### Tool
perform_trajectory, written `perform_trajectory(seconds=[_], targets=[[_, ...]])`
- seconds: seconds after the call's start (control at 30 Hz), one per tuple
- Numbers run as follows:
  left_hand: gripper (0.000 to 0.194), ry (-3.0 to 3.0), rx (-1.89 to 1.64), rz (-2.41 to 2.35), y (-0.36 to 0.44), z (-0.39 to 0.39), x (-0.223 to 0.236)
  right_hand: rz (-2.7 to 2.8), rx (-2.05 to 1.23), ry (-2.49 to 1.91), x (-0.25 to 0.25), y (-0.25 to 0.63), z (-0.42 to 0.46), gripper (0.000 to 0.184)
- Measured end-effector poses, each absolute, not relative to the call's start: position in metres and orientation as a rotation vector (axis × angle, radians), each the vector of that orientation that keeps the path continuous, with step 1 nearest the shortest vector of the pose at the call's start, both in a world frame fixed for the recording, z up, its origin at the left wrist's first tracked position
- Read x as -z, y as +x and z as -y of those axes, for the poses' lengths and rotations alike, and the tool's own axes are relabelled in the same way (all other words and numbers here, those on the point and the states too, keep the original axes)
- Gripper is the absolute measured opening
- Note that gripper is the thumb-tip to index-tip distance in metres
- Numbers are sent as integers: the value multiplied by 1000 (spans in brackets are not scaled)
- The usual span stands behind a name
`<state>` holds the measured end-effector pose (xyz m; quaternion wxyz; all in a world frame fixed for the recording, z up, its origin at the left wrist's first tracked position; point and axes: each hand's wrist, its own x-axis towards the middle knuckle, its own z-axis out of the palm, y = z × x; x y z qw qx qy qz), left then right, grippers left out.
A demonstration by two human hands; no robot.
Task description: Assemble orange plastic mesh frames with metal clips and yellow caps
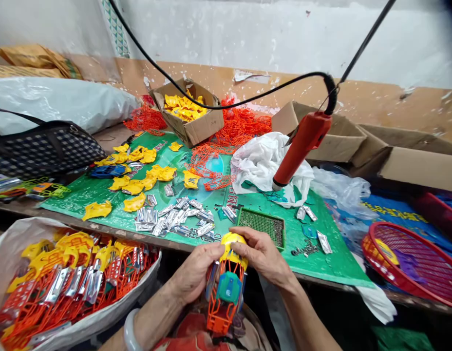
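Observation:
Both hands hold one toy piece (226,287) just below the table's front edge: an orange lattice frame with a yellow cap on top, a teal part in its middle and a silver strip on its left side. My left hand (195,273) grips its left side, thumb near the yellow cap. My right hand (260,253) pinches the yellow cap from the right. Right behind the hands stands a small green tray (263,224) of tiny screws. An orange electric screwdriver (301,146) hangs on a black cable above the table, untouched.
Loose yellow caps (134,187) and silver strips (175,219) lie on the green mat (323,261). A white bag (98,321) of finished pieces sits at lower left. Cardboard boxes (191,129), orange frames (240,126), a red basket (412,265) and a dark bag (43,146) surround the mat.

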<state>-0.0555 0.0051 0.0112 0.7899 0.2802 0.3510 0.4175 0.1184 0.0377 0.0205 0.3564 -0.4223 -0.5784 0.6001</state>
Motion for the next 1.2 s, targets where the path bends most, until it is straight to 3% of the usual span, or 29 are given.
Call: perform_trajectory(seconds=[0.6,0.73,0.87,0.97,1.1,1.2], targets=[[22,666,-656,-795,-53,-15,8,1695,-1300,-1225,3,118,-23,30],[26,628,-643,-812,-48,-13,12,1753,-936,-1316,-22,137,-19,33],[34,610,-629,-819,-41,-10,14,1327,-265,-1472,-61,194,-38,38],[35,587,-653,-859,-34,-7,15,1142,50,-1424,-84,243,-80,61],[35,524,-687,-907,-26,0,20,1242,-160,-1269,-95,270,-162,89],[35,486,-692,-933,-22,5,26,1347,-376,-1048,-97,253,-214,83]])
